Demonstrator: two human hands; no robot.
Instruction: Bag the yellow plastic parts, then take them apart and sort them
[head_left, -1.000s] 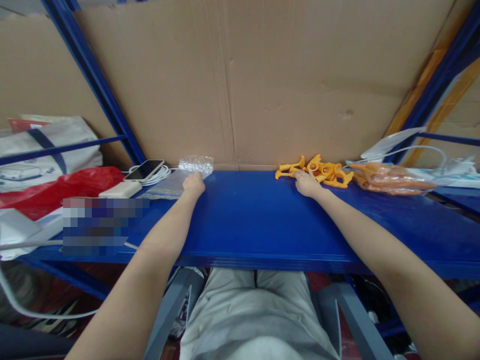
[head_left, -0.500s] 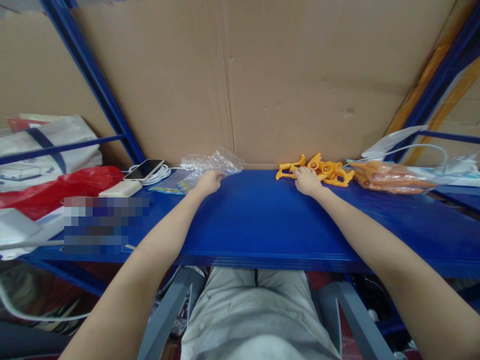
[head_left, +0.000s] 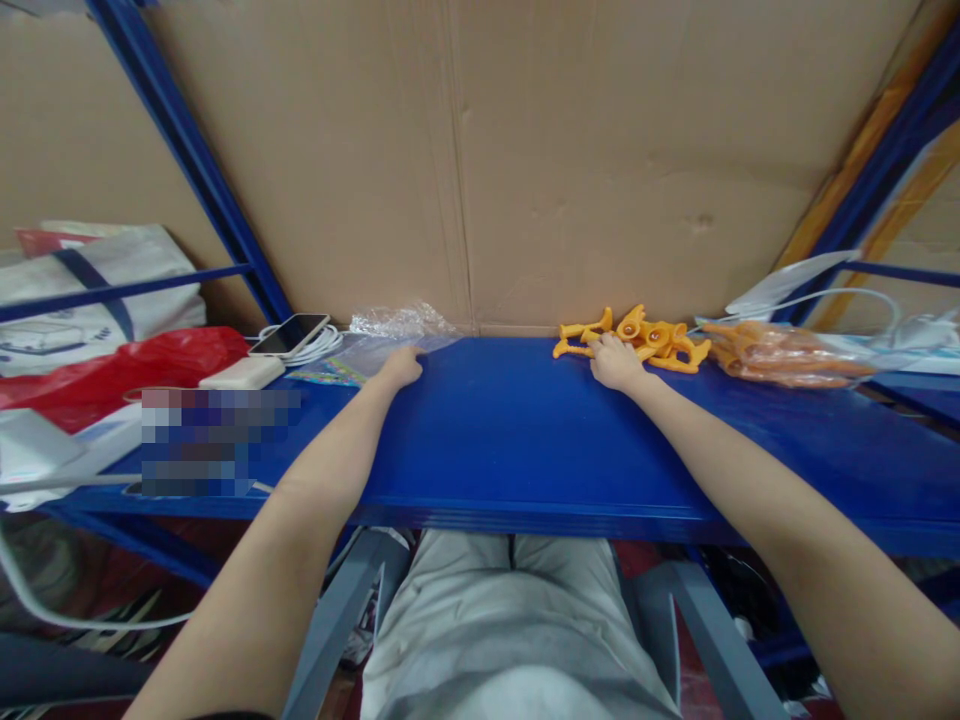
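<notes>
On the left, my left hand (head_left: 403, 368) has its fingers closed at the edge of a clear, crumpled plastic bag (head_left: 405, 322). The bag lies flat along the cardboard, with a colourful printed strip beneath its left part. My right hand (head_left: 616, 363) lies over a pile of orange plastic pieces (head_left: 658, 340), its fingers curled down among them. These pieces have looped, handle-like shapes and round sockets. The exact grip of the right fingertips is partly hidden by the hand itself.
A blue metal shelf (head_left: 517, 440) carries everything, backed by a cardboard wall (head_left: 570, 160). To the right lies a clear bag of orange parts (head_left: 787, 355). On the left are a phone (head_left: 291, 335), a coiled white cable (head_left: 322, 345), a white box-shaped device (head_left: 244, 374) and a red plastic bag (head_left: 172, 355).
My left hand has moved slightly left, and the clear plastic bag has shifted left and flattened. My right hand stays on the orange pieces.
</notes>
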